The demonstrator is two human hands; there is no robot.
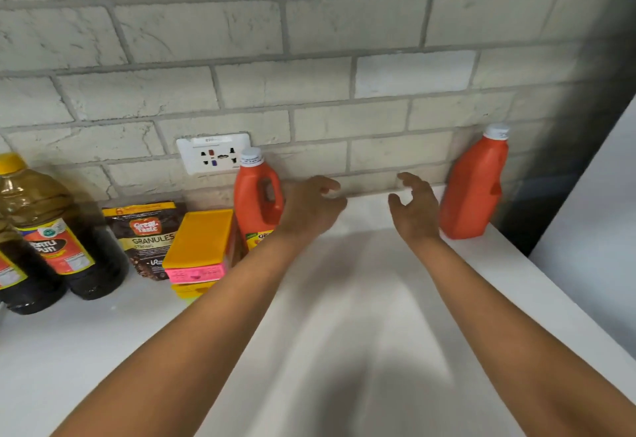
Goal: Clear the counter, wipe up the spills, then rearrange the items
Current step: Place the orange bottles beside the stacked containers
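Stretching from 6 o'clock up to the brick wall [309,40], the white desk [344,333] carries everything. Both forearms reach over it toward 12 o'clock. At 9 o'clock stand a dark sauce bottle [58,240] with a yellow cap, a coffee granules pouch [146,237] and a stack of yellow and pink boxes [199,250]. Two orange jugs stand upright, long axes vertical, white caps up: the left jug [256,195] beside the left hand [309,206], the right jug [476,185] at 2 o'clock, near the right hand [414,206]. Both hands' fingers are loosely curled, grasping nothing. A wall socket [213,152] sits behind.
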